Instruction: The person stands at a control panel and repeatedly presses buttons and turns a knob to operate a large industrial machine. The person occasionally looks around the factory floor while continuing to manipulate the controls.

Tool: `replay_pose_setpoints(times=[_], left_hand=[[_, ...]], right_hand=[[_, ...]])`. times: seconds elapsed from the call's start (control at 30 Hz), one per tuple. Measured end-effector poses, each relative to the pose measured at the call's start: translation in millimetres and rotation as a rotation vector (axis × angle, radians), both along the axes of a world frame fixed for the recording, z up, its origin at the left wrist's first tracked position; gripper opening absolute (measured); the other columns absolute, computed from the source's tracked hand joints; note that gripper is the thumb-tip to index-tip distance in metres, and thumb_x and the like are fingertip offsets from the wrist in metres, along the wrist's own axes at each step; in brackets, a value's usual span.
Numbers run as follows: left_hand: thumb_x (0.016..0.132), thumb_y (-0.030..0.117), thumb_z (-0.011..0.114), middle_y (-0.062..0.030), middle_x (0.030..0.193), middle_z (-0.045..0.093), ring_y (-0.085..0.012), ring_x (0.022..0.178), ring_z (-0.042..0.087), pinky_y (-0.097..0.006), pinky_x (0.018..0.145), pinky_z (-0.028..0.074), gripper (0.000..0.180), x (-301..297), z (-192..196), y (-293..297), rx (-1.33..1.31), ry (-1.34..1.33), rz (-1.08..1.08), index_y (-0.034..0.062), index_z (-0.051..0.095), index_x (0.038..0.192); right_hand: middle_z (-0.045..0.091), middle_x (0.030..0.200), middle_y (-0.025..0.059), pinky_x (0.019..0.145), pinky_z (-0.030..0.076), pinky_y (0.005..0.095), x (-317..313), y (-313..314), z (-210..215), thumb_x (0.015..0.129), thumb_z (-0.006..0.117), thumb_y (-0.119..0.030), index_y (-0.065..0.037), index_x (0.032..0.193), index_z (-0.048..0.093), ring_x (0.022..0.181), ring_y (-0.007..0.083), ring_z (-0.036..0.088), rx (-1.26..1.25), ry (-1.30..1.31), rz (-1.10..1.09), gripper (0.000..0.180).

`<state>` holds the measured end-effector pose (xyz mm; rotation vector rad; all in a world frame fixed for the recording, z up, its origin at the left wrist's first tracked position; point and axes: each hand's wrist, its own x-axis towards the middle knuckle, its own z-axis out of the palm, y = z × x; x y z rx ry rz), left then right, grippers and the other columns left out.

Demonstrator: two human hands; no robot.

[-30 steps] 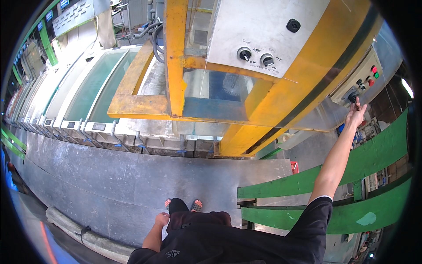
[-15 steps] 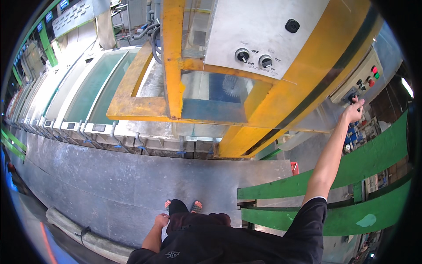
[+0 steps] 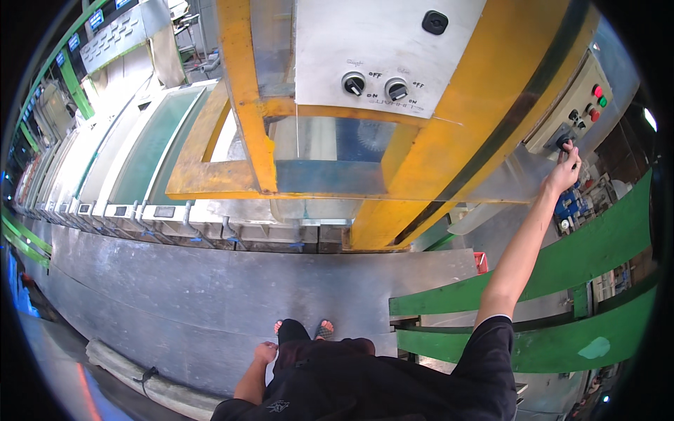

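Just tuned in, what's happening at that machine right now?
A person stands on a metal walkway before a big yellow-framed machine. Their right hand is stretched up to a grey control box on the machine's right side, fingertips on a dark switch below its red and green buttons. The left hand hangs by the thigh, holding nothing. Two rotary knobs on the front panel are untouched.

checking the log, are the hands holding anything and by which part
The right hand pinches the black knob on the beige control box. The left hand hangs empty by the thigh.
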<state>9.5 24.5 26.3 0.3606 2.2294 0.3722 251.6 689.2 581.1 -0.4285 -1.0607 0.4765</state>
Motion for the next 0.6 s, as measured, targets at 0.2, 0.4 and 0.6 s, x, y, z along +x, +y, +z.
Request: replay_pose_setpoints(times=[0.2, 0.4, 0.6], left_hand=[[0.076, 0.037, 0.052, -0.0156, 0.101, 0.060, -0.0309, 0.099, 0.055, -0.038, 0.086, 0.042, 0.035, 9, -18, -10, -0.008, 0.002, 0.019, 0.0116, 0.063, 0.098], [0.077, 0.038, 0.049, -0.0153, 0.105, 0.059, -0.0306, 0.102, 0.053, -0.038, 0.089, 0.041, 0.037, 30, -48, -25, -0.032, 0.015, -0.038, 0.0139, 0.062, 0.102], [0.081, 0.037, 0.040, -0.0117, 0.117, 0.053, -0.0291, 0.110, 0.048, -0.037, 0.094, 0.037, 0.043, 25, 16, -22, -0.143, -0.088, 0.129, 0.0130, 0.056, 0.112]], right_hand=[[0.059, 0.095, 0.0122, 0.095, 0.036, 0.0324, 7, 15, -10, 0.091, 0.045, -0.015, -0.001, 0.084, 0.051, 0.105, 0.0203, 0.051, 0.095, -0.102, 0.008, 0.017], [0.059, 0.109, 0.0113, 0.092, 0.035, 0.0303, 3, 18, -15, 0.091, 0.043, -0.019, -0.001, 0.085, 0.056, 0.101, 0.0192, 0.053, 0.101, -0.426, -0.296, 0.024], [0.059, 0.106, 0.0103, 0.087, 0.041, 0.0266, -18, -9, -24, 0.092, 0.042, -0.014, 0.006, 0.094, 0.053, 0.096, 0.0163, 0.055, 0.141, -0.470, -0.370, 0.023]])
